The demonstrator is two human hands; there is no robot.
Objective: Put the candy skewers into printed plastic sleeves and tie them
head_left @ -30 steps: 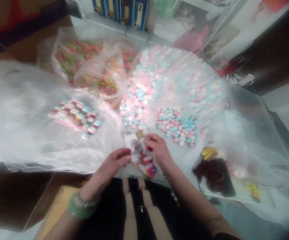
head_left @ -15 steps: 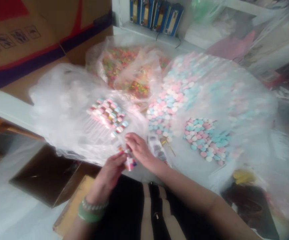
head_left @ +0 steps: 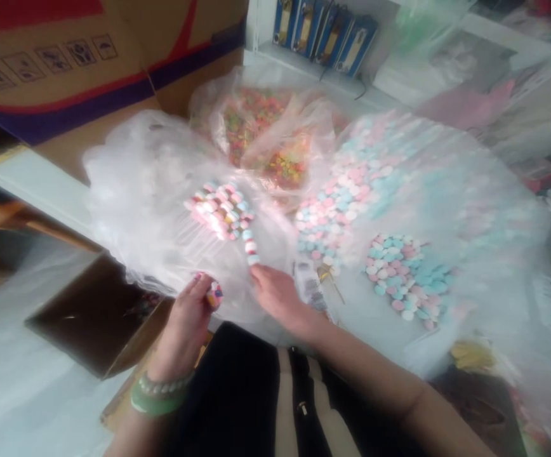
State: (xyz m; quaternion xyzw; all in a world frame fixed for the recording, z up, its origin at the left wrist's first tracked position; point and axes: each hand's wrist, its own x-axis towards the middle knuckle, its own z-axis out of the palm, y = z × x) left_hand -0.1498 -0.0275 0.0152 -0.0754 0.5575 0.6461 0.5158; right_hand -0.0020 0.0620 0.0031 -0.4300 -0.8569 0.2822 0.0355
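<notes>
My left hand (head_left: 187, 314) pinches a small colourful packet (head_left: 214, 295) near the table's front edge; a green bangle and a bead bracelet sit on that wrist. My right hand (head_left: 275, 295) reaches into a clear plastic bag (head_left: 132, 184), fingers closed on the clear stem of a candy stick (head_left: 251, 247) strung with pastel pieces. A row of such candy sticks (head_left: 221, 209) lies in that bag just beyond the fingers.
A loose heap of pink, blue and white candy discs (head_left: 406, 279) lies right of my hand, beside a bigger bag of them (head_left: 351, 184). Bags of mixed-colour candies (head_left: 256, 133) sit behind. An open cardboard box (head_left: 89, 311) stands lower left, a large carton (head_left: 66, 57) top left.
My hands have come apart. The left has drawn back with the small packet, and the right has moved forward to a candy stick in the bag. The view has swung left.
</notes>
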